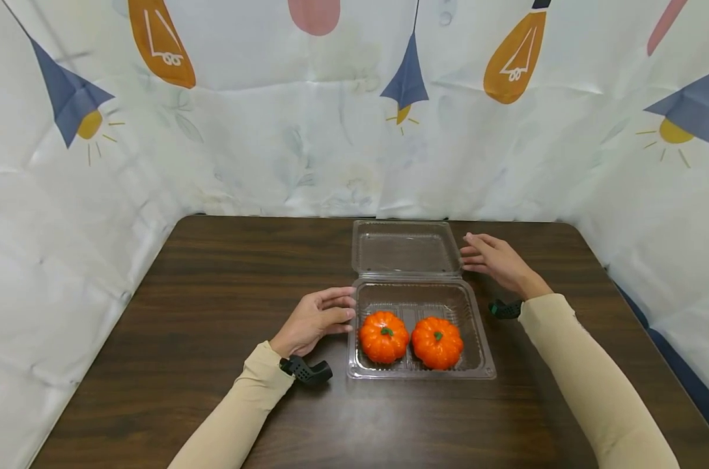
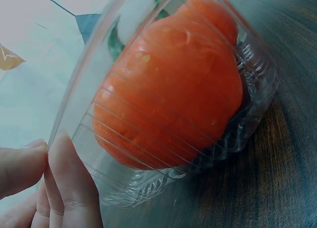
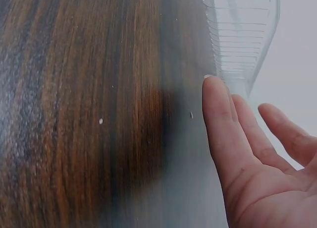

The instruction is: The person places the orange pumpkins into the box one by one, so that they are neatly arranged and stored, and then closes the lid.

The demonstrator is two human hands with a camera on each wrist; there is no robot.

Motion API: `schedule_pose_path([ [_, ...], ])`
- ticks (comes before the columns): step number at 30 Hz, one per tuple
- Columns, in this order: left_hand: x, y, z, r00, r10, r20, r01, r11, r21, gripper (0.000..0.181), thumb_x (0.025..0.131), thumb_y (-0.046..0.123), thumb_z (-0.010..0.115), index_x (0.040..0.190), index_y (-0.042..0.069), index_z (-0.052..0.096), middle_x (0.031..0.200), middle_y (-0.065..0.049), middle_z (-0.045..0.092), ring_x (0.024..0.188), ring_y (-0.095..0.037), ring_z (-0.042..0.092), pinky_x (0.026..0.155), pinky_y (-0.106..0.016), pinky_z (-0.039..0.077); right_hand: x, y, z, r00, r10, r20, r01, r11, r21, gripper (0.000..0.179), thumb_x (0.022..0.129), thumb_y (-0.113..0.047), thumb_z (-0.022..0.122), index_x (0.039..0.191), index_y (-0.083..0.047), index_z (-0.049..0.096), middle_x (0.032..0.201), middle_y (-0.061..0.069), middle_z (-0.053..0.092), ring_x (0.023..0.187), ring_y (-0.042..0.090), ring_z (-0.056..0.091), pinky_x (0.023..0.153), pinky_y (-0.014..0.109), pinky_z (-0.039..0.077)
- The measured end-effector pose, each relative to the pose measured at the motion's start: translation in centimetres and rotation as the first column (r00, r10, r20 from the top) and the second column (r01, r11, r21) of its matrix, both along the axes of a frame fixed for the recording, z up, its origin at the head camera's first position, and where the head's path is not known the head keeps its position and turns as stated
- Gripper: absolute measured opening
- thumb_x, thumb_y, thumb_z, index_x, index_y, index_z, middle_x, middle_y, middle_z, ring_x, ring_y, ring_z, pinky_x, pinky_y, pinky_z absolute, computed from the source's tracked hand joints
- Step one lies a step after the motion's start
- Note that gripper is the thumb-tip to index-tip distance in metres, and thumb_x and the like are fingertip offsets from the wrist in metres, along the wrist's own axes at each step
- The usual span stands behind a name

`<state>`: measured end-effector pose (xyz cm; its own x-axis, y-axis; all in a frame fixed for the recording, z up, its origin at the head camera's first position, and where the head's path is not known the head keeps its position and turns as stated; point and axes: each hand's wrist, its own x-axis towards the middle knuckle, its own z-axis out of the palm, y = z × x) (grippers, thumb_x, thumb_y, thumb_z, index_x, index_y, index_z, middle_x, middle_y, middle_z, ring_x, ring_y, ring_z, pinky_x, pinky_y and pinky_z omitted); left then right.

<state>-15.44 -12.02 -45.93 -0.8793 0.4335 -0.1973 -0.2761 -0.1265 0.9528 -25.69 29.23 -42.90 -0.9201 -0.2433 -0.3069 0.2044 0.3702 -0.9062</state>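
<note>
A clear plastic clamshell container (image 1: pixel 483 374) rests on the table with its lid (image 1: pixel 405 253) folded back flat behind it. In its base two small orange toy pumpkins (image 1: pixel 384 337) with green stems sit side by side. My left hand (image 1: pixel 314 319) is at the base's left side; in the left wrist view its thumb and fingers (image 2: pixel 72 176) pinch the rim, close to one pumpkin (image 2: pixel 168 89). My right hand (image 1: pixel 499 262) lies beside the lid's right edge with its fingers extended. Whether those fingertips (image 3: pixel 216 89) touch the lid, I cannot tell.
The dark wood-grain table (image 1: pixel 231 293) extends to both sides of the container. A white curtain (image 1: pixel 260 143) printed with lamps and bulbs hangs behind and around it. Each wrist wears a black band (image 1: pixel 307 370).
</note>
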Motion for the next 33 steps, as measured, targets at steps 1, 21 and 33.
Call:
schedule_pose_path([
  [1,0.0,0.0,0.0,1.000,0.004,0.004,-0.004,1.000,0.000,0.057,0.096,0.001,0.065,0.150,-0.006,0.046,0.118,-0.005,0.060,0.090,-0.009,0.068,0.079,-0.024,0.065,-0.1,0.0,0.0,1.000,0.006,0.003,-0.006,1.000,0.000,0.085,0.104,-0.062,0.042,0.163,-0.004,0.023,0.157,0.027,0.042,0.110,0.004,0.066,0.098,0.021,0.059],
  [21,0.0,0.1,0.2,1.000,0.002,0.012,-0.002,1.000,-0.005,0.057,0.097,0.001,0.066,0.150,-0.006,0.046,0.118,-0.005,0.059,0.091,-0.009,0.068,0.080,-0.025,0.065,-0.7,-0.7,-1.1,0.997,0.051,0.065,-0.046,0.996,-0.082,0.082,0.105,-0.059,0.044,0.162,-0.003,0.025,0.157,0.029,0.042,0.107,0.003,0.070,0.093,0.021,0.061],
  [33,0.1,0.0,0.2,1.000,-0.003,0.014,0.002,1.000,0.005,0.058,0.097,0.001,0.066,0.151,-0.006,0.045,0.120,-0.008,0.059,0.091,-0.009,0.069,0.081,-0.024,0.065,-0.6,-1.2,-1.3,0.995,0.057,0.077,-0.051,0.995,-0.083,0.083,0.105,-0.061,0.042,0.162,-0.003,0.027,0.155,0.029,0.044,0.105,0.002,0.070,0.092,0.020,0.061],
])
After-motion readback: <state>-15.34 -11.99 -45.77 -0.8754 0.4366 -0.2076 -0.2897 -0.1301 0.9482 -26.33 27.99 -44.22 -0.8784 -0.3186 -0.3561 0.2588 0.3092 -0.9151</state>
